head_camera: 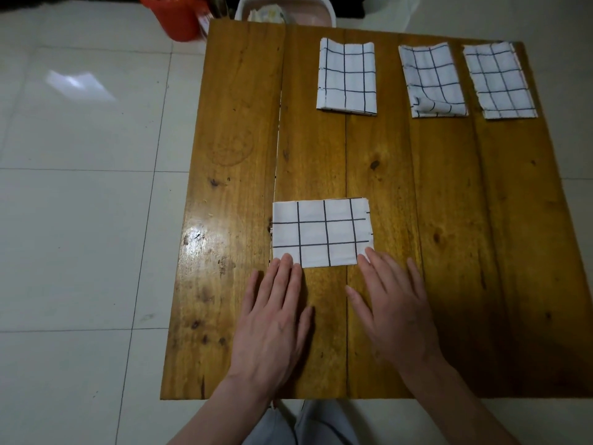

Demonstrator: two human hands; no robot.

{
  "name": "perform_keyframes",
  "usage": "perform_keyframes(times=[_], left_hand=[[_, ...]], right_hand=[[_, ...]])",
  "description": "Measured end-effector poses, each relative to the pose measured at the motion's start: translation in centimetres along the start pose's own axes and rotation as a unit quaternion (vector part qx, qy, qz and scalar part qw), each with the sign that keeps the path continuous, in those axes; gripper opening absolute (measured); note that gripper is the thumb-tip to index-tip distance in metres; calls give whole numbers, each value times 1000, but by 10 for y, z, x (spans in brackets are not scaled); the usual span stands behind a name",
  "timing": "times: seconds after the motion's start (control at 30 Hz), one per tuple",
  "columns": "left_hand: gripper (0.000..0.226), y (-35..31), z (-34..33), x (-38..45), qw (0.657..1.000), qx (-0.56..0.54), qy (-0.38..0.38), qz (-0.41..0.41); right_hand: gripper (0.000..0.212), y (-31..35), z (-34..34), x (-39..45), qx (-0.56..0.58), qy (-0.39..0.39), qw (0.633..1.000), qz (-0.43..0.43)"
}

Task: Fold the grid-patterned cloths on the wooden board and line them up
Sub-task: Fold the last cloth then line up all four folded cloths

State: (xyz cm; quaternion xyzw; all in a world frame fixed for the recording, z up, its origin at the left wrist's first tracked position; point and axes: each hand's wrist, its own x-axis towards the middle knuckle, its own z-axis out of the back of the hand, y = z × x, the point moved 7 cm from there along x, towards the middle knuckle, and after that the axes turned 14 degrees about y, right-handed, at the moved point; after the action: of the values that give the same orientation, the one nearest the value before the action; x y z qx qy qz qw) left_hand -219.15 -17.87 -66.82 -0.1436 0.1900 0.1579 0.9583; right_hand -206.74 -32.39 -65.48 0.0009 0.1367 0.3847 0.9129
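we are resting our flat left hand (276, 313) and right hand (390, 303), fingers straight, on the near folded cloth's (321, 232) near edge; dragging it carelessly far toward the row risks unfolding it.

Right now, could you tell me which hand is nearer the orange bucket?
Left. The left hand lies below the bucket, on the board's left half; the right hand lies farther right.
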Motion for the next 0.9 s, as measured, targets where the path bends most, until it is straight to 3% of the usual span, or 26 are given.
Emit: perform_keyframes(times=[0.2, 0.5, 0.67, 0.77, 0.9], left_hand=[[69, -1, 9, 11, 997, 66, 16, -45], [47, 7, 30, 27, 990, 77, 9, -115], [53, 2, 34, 39, 998, 14, -13, -67], [44, -4, 33, 39, 999, -26, -31, -17], [43, -10, 31, 31, 992, -83, -68, 74]], right_hand=[[38, -1, 28, 32, 38, -35, 998, 18], [65, -4, 35, 71, 129, 35, 990, -50], [61, -9, 33, 66, 182, 73, 969, -153], [51, -10, 29, 58, 216, 100, 947, -216], [39, -4, 22, 52, 244, 122, 933, -233]])
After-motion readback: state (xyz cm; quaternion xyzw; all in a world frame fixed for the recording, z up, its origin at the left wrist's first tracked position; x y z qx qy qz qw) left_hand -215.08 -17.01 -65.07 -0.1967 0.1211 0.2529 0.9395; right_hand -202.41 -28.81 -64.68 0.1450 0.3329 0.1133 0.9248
